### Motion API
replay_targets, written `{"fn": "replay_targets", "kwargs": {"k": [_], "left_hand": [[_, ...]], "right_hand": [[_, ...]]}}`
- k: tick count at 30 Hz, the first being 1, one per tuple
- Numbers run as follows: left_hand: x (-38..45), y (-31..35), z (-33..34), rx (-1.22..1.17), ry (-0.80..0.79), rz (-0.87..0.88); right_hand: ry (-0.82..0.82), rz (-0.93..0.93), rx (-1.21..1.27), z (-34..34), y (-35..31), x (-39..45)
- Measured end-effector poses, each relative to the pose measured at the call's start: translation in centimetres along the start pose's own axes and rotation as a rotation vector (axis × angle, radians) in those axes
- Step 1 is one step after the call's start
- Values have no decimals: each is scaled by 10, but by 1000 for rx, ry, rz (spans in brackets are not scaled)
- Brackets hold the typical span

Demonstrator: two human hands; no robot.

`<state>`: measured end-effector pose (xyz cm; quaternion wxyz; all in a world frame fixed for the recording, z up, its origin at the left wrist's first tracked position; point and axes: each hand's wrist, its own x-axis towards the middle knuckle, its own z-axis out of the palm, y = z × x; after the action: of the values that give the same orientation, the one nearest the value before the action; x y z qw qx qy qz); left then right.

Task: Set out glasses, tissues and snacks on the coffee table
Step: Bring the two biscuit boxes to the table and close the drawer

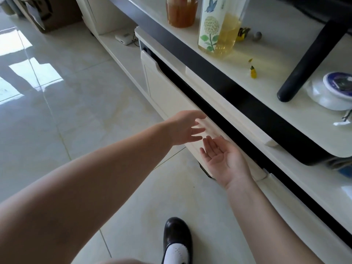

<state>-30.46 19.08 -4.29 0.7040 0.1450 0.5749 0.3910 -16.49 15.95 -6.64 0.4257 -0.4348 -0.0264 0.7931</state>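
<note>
A cream drawer front [171,96] runs along the low white cabinet [276,115], with a dark gap above it. My left hand [185,128] reaches to the drawer's top edge with fingers spread, holding nothing. My right hand [222,157] is just below and to the right of it, palm up and open, close to the drawer front. No glasses, tissues or snacks are visible; the drawer's inside is hidden.
On the cabinet top stand an amber jar [181,12], a flower-printed bottle of yellow liquid [215,25], a black stand leg [308,60] and a white tape roll [335,88]. Glossy floor tiles [66,121] spread to the left. My black shoe [177,239] is below.
</note>
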Motion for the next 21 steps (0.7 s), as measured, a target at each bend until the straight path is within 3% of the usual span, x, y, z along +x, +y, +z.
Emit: {"fn": "replay_targets", "kwargs": {"k": [9,13,17,21], "left_hand": [[4,-1,0,9,11,65],[-19,-4,-25,38,2,119],[-81,-1,-72,-1,109,226],[-175,-23,-127,-164,302,406]], "right_hand": [[13,-11,-48,-2,-3,4],[2,-56,-226,7,11,-1],[-126,-62,-469,52,37,-22],[-397,-47,-658,105,95,-57]]}}
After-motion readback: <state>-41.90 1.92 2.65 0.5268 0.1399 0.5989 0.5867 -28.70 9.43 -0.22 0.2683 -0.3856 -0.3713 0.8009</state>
